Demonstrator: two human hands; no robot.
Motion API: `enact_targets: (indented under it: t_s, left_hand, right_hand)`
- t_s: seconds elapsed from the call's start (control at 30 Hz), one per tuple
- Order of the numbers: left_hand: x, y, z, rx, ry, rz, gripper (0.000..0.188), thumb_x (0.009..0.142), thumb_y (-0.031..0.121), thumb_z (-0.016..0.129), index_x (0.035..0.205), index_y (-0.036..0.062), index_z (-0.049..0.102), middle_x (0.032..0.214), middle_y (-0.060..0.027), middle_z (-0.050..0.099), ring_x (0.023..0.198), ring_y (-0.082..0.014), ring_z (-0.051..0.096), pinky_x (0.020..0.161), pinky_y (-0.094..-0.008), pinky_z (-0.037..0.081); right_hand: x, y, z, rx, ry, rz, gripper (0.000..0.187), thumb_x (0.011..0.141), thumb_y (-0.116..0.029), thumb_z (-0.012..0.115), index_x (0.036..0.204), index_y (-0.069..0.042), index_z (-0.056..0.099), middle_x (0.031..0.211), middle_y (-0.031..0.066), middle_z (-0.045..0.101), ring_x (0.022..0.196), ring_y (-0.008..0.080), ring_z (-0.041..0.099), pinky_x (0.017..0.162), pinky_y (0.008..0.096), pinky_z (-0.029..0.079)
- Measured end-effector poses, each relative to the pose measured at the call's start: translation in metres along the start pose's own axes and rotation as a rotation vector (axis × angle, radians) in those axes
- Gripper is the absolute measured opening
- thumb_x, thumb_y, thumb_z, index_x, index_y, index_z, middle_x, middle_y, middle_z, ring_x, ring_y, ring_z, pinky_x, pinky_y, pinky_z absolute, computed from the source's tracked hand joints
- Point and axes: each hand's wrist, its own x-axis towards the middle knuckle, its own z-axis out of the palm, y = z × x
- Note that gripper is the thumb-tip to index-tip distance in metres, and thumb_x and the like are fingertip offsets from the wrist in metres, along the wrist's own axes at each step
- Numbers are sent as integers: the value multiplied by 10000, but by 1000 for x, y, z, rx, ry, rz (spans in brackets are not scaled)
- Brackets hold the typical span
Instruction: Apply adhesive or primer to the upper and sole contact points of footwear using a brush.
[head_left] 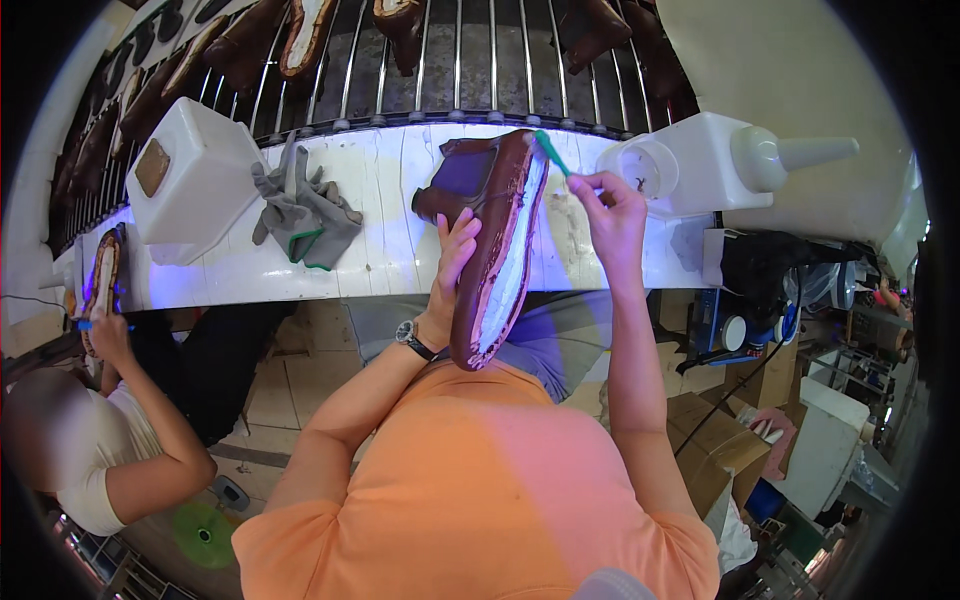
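Note:
A dark brown shoe upper (pixel 490 240) lies tilted on its side over the front edge of the white bench, its pale, unsoled underside turned to the right. My left hand (pixel 452 265), with a watch on the wrist, grips it from the left side near the middle. Between the thumb and fingers of my right hand (pixel 612 215) is a small green-handled brush (pixel 553 153). The brush tip meets the rim of the underside at the far end of the shoe upper.
Grey gloves (pixel 305 210) and a white jug (pixel 195 175) stand left on the bench (pixel 380 190). Right are a clear cup (pixel 645 168) and a white spouted bottle (pixel 715 160). Behind runs a roller rack (pixel 460 70) carrying shoe uppers. A co-worker (pixel 130 430) sits at left holding another upper.

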Motion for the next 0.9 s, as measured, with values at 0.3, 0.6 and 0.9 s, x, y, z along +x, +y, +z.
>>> enact_targets:
  t_s: [0.3,0.6,0.9]
  left_hand:
    - [8,3,-2,-146,-12,-66,605,876,24,606,1395,73,298,1431,-218,393,1356,-426,347,1134,-608,92]
    - [35,16,-16,-121,-79,-84,644,851,32,646,1400,66,312,1433,-211,398,1353,-380,373,1143,-577,106]
    - [45,32,-45,-180,-248,-136,740,815,168,696,1433,74,301,1462,-169,382,1384,-344,335,1145,-552,117]
  right_hand:
    - [0,-12,-13,130,-130,-29,132,823,-147,745,835,-17,724,614,-32,606,510,21,387,464,217,276]
    - [-58,-52,-29,190,-270,-250,94,796,-23,739,853,40,699,715,43,615,611,76,505,540,214,370]
    - [-91,-85,-39,45,-423,-431,150,739,23,762,876,19,700,809,91,659,635,120,612,530,233,460]
